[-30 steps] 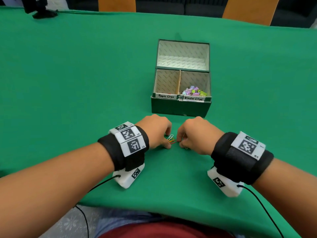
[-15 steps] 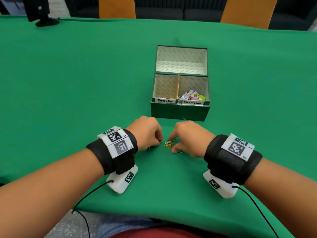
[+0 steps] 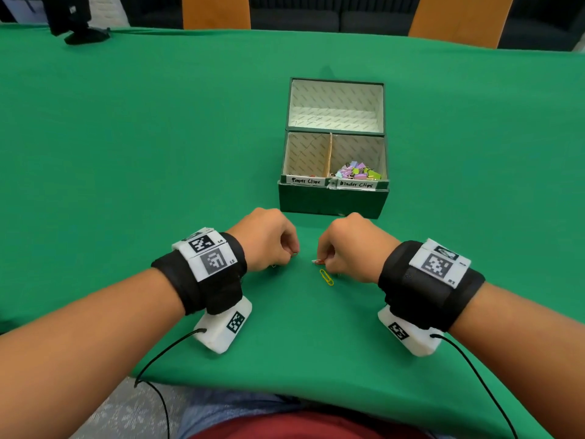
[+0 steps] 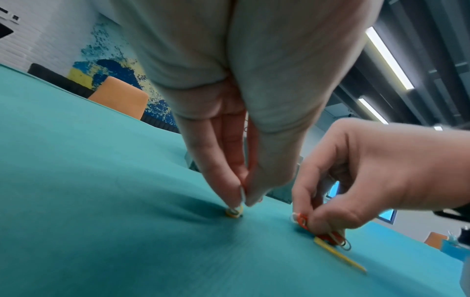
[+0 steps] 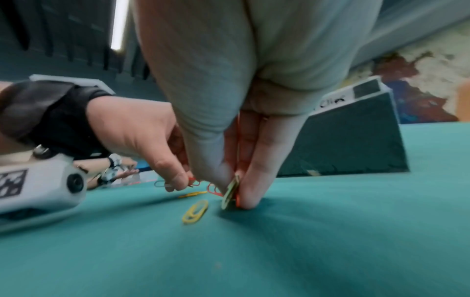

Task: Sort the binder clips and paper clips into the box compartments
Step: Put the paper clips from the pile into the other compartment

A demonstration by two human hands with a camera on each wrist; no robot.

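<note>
A dark green box (image 3: 332, 202) stands open on the green cloth, with its lid upright behind. Its right compartment, labelled Binder Clips, holds several pastel binder clips (image 3: 359, 171). The floor of the left one, labelled Paper Clips, is hidden by the front wall. In front of the box, my left hand (image 3: 292, 255) pinches paper clips (image 4: 234, 212) against the cloth. My right hand (image 3: 323, 259) pinches a small bunch of orange and green paper clips (image 5: 231, 193) standing on edge. One yellow paper clip (image 3: 326, 277) lies loose between the hands.
The near table edge (image 3: 285, 388) runs just under my forearms. Wrist camera cables (image 3: 158, 359) trail off that edge. Two orange chair backs (image 3: 217, 11) stand beyond the far side, and a black stand (image 3: 85, 34) sits at the far left.
The small heap of paper clips between my hands has been split up. Each hand now pinches some, the hands have drawn slightly apart, and one yellow clip is left lying on the cloth.
</note>
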